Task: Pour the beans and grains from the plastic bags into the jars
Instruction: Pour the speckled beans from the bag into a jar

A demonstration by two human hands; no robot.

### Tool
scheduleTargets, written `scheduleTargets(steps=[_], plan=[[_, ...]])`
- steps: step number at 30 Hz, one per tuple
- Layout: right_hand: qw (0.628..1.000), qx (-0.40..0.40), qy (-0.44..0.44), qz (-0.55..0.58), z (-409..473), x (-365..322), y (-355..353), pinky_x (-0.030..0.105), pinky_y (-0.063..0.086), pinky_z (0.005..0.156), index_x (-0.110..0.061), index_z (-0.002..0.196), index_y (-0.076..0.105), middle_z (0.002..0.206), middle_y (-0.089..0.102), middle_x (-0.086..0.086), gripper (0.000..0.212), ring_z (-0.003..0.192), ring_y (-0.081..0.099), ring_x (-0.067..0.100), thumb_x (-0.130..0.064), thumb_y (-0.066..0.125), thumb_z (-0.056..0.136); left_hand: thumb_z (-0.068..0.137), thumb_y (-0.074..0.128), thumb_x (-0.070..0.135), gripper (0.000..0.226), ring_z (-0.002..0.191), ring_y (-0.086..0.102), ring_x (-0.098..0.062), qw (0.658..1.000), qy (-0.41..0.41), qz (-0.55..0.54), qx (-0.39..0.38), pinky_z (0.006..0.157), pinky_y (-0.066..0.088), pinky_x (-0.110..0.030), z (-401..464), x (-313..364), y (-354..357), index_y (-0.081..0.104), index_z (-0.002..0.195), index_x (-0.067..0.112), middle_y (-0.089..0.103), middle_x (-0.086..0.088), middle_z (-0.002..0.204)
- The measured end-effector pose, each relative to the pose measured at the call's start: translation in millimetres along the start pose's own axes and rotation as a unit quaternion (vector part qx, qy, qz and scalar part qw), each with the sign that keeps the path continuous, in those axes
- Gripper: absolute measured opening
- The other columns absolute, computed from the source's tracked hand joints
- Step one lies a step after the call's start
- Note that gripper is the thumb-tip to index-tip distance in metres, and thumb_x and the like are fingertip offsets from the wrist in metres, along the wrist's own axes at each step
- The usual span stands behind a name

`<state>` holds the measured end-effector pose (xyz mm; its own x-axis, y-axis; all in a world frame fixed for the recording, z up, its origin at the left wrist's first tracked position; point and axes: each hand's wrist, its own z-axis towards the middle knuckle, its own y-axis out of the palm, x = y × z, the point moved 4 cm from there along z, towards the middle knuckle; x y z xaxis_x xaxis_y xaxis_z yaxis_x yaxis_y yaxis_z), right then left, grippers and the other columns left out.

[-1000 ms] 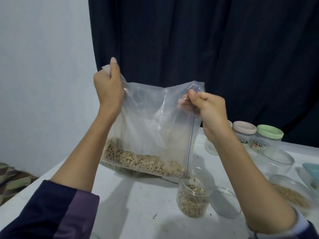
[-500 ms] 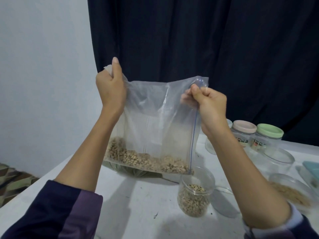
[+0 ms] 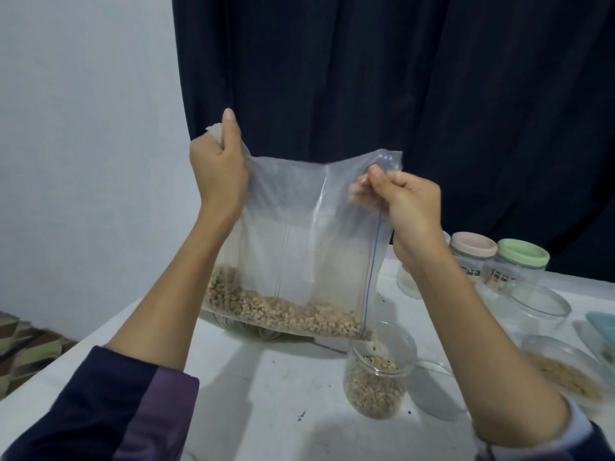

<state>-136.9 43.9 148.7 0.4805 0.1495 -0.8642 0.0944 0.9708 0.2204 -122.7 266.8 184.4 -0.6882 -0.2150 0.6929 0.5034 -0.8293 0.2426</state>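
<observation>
Gripping the plastic bag (image 3: 299, 234) of beans (image 3: 283, 311) with both hands.
Left hand (image 3: 218, 168) and right hand (image 3: 406, 207) pinch its top corners above the open jar (image 3: 377, 371).

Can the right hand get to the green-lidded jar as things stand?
Probably not yet: the right hand pinches the plastic bag over the open jar. The green-lidded jar stands unobstructed beyond it.

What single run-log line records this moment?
left hand: grips bag | right hand: pinches bag | beans: entering jar
</observation>
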Motion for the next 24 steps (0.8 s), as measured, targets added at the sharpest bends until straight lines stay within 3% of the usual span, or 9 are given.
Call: scheduleTargets(steps=[13,21,24], plan=[[1.0,0.022,-0.001,0.009,3.7,-1.4,-13.1,0.025,0.058,0.07,-0.001,0.077,0.066,0.063,0.07,0.001,0.021,0.06,0.068,0.012,-0.008,0.057,0.095,0.101,0.042,0.023,0.053,0.04,0.022,-0.003,1.0,-0.006,0.022,0.022,0.045,0.021,-0.015,6.1,-5.1,-8.4,0.018,0.054,0.021,0.022,0.015,0.036],[1.0,0.01,-0.01,0.019,1.6,-4.9,-7.9,0.021,0.055,0.063,0.003,0.078,0.065,0.071,0.067,0.01,0.021,0.06,0.068,0.013,-0.005,0.056,0.095,0.101,0.041,0.024,0.051,0.042,0.022,-0.005,0.998,-0.01,0.046,0.031,0.045,0.02,-0.016,7.8,-12.6,-12.2,0.018,0.056,0.021,0.023,0.012,0.045],[1.0,0.007,-0.02,0.012,2.1,-5.1,-5.3,0.02,0.055,0.062,0.003,0.077,0.065,0.073,0.066,0.013,0.022,0.06,0.067,0.013,-0.005,0.055,0.095,0.101,0.041,0.024,0.051,0.041,0.022,-0.004,0.999,-0.01,0.041,0.026,0.045,0.02,-0.015,6.7,-12.7,-12.0,0.018,0.056,0.021,0.023,0.013,0.039]])
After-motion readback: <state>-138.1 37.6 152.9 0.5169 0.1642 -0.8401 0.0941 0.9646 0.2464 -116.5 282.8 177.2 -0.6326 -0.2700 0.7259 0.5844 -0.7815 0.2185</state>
